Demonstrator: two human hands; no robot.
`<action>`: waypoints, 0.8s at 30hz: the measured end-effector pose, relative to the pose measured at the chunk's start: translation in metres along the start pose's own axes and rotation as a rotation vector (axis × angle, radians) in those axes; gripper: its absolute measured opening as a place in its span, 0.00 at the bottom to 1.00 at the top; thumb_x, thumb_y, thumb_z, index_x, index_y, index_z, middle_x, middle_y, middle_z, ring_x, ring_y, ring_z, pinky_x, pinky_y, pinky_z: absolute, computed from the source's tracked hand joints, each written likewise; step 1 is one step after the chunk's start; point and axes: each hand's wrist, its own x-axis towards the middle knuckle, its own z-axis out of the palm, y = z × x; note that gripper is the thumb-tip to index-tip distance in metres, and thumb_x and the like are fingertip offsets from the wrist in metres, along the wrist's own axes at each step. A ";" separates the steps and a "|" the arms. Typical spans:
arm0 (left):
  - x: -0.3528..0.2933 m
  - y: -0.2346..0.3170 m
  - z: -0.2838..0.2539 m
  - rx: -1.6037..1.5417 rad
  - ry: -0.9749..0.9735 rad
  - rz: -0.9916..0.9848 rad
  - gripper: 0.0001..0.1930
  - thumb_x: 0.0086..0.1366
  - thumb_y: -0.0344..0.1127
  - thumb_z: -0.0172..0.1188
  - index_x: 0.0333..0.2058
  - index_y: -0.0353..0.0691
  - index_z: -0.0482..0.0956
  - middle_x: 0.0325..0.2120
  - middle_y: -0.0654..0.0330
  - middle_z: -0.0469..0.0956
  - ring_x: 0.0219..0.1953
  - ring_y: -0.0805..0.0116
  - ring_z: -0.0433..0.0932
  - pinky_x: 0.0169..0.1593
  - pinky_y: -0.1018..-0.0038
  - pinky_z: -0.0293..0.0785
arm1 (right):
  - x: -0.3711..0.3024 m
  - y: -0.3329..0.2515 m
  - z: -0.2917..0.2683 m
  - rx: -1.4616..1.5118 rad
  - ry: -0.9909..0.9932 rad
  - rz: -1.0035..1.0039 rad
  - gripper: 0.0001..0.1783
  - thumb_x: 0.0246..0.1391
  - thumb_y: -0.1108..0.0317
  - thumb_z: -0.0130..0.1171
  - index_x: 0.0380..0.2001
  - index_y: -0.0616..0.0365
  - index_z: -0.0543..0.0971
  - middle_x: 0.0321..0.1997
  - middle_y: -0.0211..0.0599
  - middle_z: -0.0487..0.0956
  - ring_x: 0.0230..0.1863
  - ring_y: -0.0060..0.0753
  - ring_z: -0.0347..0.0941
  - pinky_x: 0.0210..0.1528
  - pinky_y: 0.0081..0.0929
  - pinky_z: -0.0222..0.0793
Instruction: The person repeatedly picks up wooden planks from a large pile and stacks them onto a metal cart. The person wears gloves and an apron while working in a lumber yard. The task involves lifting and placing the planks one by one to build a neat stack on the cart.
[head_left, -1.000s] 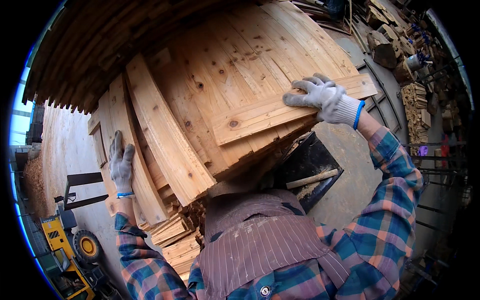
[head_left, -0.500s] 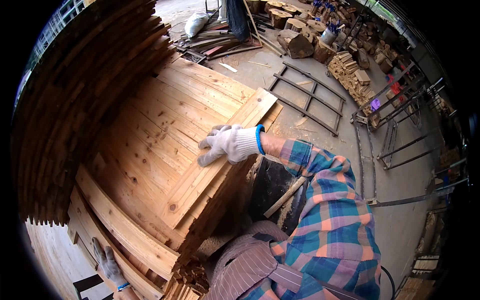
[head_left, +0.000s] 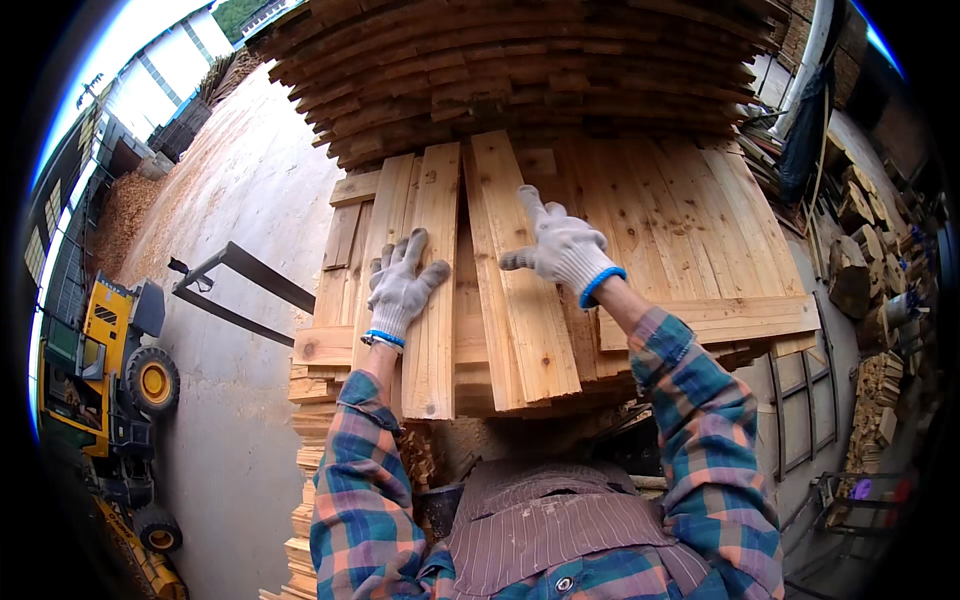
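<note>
Both my hands wear white knit gloves with blue cuffs. My left hand [head_left: 400, 285] lies flat, fingers spread, on a pale wooden plank [head_left: 432, 340] at the left of a stack of planks [head_left: 680, 230]. My right hand [head_left: 558, 248] rests palm down with fingers apart on a neighbouring plank [head_left: 525, 330] that runs toward me. Neither hand grips anything. The planks lie side by side on top of the stack in front of my chest.
A taller pile of rough boards [head_left: 520, 70] rises behind the stack. A yellow forklift [head_left: 110, 370] stands at the left with its forks [head_left: 240, 285] pointing toward the stack. Log pieces [head_left: 860, 260] and a metal frame [head_left: 800, 410] lie at the right on the concrete floor.
My view has swung back to face the stack squarely. My left hand has come up onto a plank, and my right hand has shifted onto the plank beside it.
</note>
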 end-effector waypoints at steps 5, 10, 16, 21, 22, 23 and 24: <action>-0.001 -0.012 0.012 0.007 0.038 -0.010 0.40 0.61 0.68 0.52 0.65 0.49 0.64 0.63 0.51 0.66 0.66 0.45 0.60 0.69 0.52 0.50 | 0.043 -0.038 0.027 0.242 -0.022 0.212 0.53 0.44 0.42 0.67 0.69 0.51 0.58 0.70 0.55 0.62 0.58 0.54 0.74 0.50 0.54 0.75; 0.001 -0.002 0.014 -0.041 0.035 0.025 0.38 0.61 0.65 0.55 0.64 0.48 0.66 0.62 0.49 0.67 0.64 0.46 0.62 0.67 0.53 0.53 | 0.010 0.066 -0.007 0.292 0.007 0.021 0.53 0.40 0.45 0.66 0.70 0.45 0.59 0.57 0.53 0.75 0.59 0.54 0.71 0.59 0.45 0.68; -0.001 0.010 -0.001 -0.067 -0.007 0.003 0.38 0.62 0.61 0.56 0.65 0.44 0.65 0.65 0.48 0.65 0.68 0.44 0.58 0.70 0.54 0.47 | 0.018 0.230 -0.065 -0.277 0.055 0.050 0.58 0.34 0.61 0.72 0.71 0.31 0.56 0.66 0.47 0.66 0.63 0.54 0.68 0.60 0.42 0.70; -0.005 0.007 -0.008 -0.099 -0.013 -0.010 0.36 0.62 0.56 0.58 0.64 0.41 0.67 0.64 0.47 0.66 0.67 0.44 0.59 0.70 0.57 0.50 | 0.074 0.292 -0.057 -0.302 -0.060 0.017 0.48 0.35 0.61 0.71 0.65 0.36 0.68 0.59 0.48 0.73 0.59 0.53 0.71 0.57 0.48 0.71; -0.003 0.007 -0.009 -0.097 -0.010 -0.006 0.36 0.62 0.55 0.59 0.64 0.40 0.67 0.64 0.48 0.66 0.68 0.45 0.58 0.70 0.58 0.52 | 0.081 0.296 -0.057 -0.329 -0.058 -0.012 0.45 0.36 0.61 0.70 0.64 0.39 0.70 0.59 0.48 0.74 0.59 0.53 0.72 0.56 0.50 0.72; -0.004 0.005 -0.007 -0.118 -0.009 -0.015 0.37 0.62 0.55 0.59 0.64 0.40 0.67 0.64 0.48 0.67 0.68 0.45 0.58 0.70 0.58 0.52 | 0.093 0.301 -0.057 -0.379 -0.033 0.034 0.42 0.38 0.62 0.68 0.62 0.42 0.72 0.58 0.48 0.74 0.59 0.52 0.72 0.54 0.53 0.72; -0.005 0.003 -0.007 -0.138 0.002 -0.013 0.37 0.62 0.56 0.59 0.64 0.39 0.67 0.63 0.48 0.67 0.68 0.45 0.58 0.70 0.58 0.52 | 0.108 0.307 -0.062 -0.427 0.006 0.084 0.39 0.39 0.63 0.66 0.61 0.45 0.73 0.58 0.48 0.74 0.59 0.51 0.72 0.53 0.55 0.72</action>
